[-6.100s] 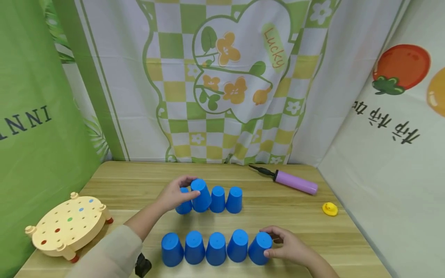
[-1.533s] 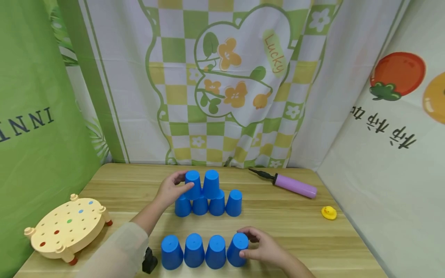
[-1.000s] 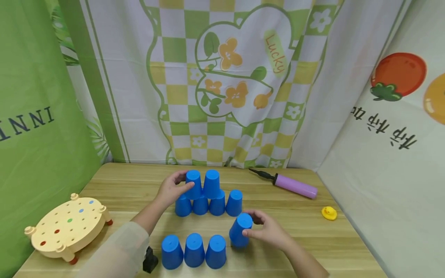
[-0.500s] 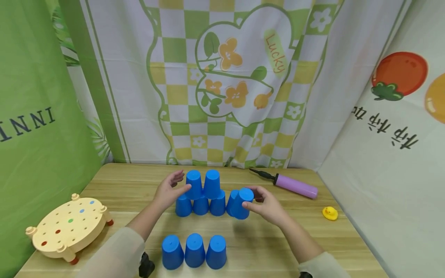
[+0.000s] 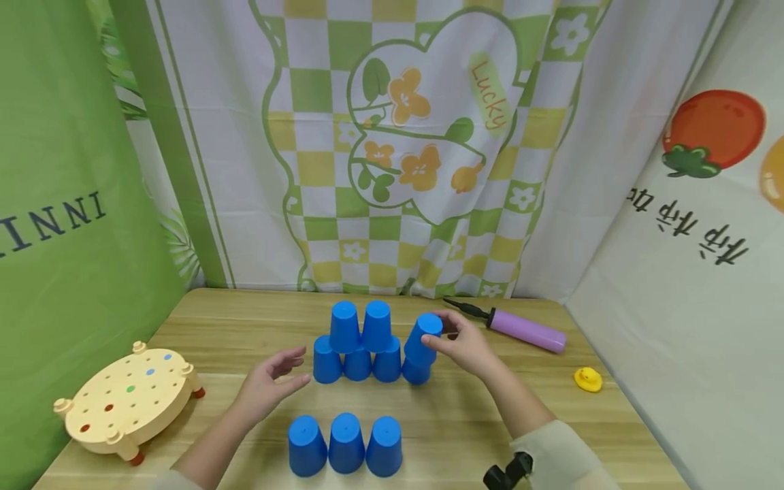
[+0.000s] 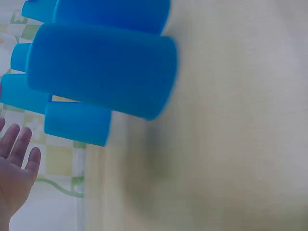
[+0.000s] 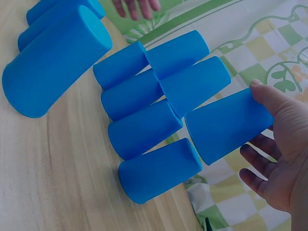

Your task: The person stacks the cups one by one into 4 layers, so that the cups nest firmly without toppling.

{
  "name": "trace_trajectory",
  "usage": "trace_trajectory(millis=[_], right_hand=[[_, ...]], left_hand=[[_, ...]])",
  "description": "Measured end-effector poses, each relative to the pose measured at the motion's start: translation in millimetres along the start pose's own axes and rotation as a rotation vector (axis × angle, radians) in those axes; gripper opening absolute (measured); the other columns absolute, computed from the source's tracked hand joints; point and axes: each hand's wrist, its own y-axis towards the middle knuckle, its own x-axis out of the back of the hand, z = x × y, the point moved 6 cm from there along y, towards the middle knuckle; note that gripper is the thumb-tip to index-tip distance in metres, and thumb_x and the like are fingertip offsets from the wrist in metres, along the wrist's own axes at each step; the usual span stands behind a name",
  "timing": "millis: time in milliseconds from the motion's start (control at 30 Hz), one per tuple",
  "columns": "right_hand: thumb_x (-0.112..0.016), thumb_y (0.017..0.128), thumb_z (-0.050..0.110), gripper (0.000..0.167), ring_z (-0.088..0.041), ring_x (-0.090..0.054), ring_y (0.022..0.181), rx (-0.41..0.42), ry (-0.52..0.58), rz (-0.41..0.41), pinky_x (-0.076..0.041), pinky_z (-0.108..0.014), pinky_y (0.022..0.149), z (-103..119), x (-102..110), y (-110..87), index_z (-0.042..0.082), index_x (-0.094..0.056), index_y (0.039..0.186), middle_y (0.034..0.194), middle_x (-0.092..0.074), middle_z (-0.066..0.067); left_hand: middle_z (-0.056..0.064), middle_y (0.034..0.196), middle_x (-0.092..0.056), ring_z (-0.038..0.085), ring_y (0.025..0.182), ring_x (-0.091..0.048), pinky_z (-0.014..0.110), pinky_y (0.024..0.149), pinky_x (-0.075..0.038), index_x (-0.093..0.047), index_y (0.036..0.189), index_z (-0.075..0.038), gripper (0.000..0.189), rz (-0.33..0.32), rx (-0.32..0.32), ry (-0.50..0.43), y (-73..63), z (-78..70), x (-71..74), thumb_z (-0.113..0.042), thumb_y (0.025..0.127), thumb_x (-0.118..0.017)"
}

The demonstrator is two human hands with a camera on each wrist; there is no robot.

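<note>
Pinching a blue cup (image 5: 422, 337) near its top in the right hand (image 5: 469, 346), above the rightmost base cup (image 5: 416, 374) — likely light, smooth, slightly springy; best taken gently by the sides. Holding nothing in the left hand (image 5: 268, 386).

The left hand (image 6: 17, 175), fingers extended, seems apart from several blue cups (image 6: 101, 70) near a blurry tabletop (image 6: 231, 125).

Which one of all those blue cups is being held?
The cup over the right end of the back row: the right hand grips it, while no hand touches any other.
</note>
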Motion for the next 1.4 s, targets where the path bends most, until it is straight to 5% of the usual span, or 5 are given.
trace_trajectory(millis=[433,567,700,900,1400], right_hand=[[-0.075,0.087,0.035,0.056,-0.029,-0.057,0.119,0.008,0.029,0.003,-0.055,-0.043,0.089,5.5,-6.4,17.6,0.016,-0.055,0.136,0.127,-0.063,-0.01],[-0.075,0.087,0.034,0.058,-0.03,-0.057,0.12,0.013,0.034,0.01,-0.054,-0.045,0.091,6.1,-9.5,21.2,0.016,-0.054,0.137,0.128,-0.062,-0.01],[-0.075,0.087,0.034,0.059,-0.031,-0.057,0.121,0.011,0.034,0.014,-0.054,-0.046,0.093,5.9,-12.6,24.4,0.015,-0.053,0.138,0.13,-0.061,-0.01],[-0.074,0.087,0.035,0.06,-0.032,-0.057,0.121,0.011,0.017,0.019,-0.053,-0.047,0.094,6.2,-15.9,26.6,0.014,-0.052,0.138,0.13,-0.061,-0.011],[-0.073,0.087,0.036,0.06,-0.03,-0.057,0.119,0.011,-0.01,0.041,-0.053,-0.046,0.093,6.0,-23.2,34.4,0.015,-0.052,0.14,0.129,-0.062,-0.01]], left_hand=[[0.019,0.139,-0.056,0.005,0.118,-0.059,0.014,0.096,-0.045,-0.052,0.137,0.001,0.058,0.136,0.067,-0.122,-53.2,22.3,-13.5,-0.019,0.087,-0.074],[0.021,0.143,-0.052,0.025,0.128,-0.055,0.022,0.101,-0.048,-0.048,0.141,0.001,0.064,0.191,0.111,-0.143,-60.1,29.3,-16.6,-0.022,0.087,-0.074],[0.024,0.143,-0.051,0.039,0.13,-0.051,0.044,0.106,-0.047,-0.046,0.14,0.003,0.066,0.222,0.148,-0.152,-65.5,36.2,-18.9,-0.023,0.087,-0.075],[0.024,0.143,-0.05,0.042,0.127,-0.052,0.058,0.103,-0.045,-0.046,0.14,0.002,0.069,0.227,0.201,-0.143,-70.2,44.1,-23.5,-0.024,0.084,-0.078],[0.021,0.139,-0.055,0.042,0.126,-0.054,0.057,0.101,-0.047,-0.051,0.137,-0.001,0.069,0.185,0.25,-0.137,-71.1,50.6,-29.5,-0.028,0.08,-0.081]])
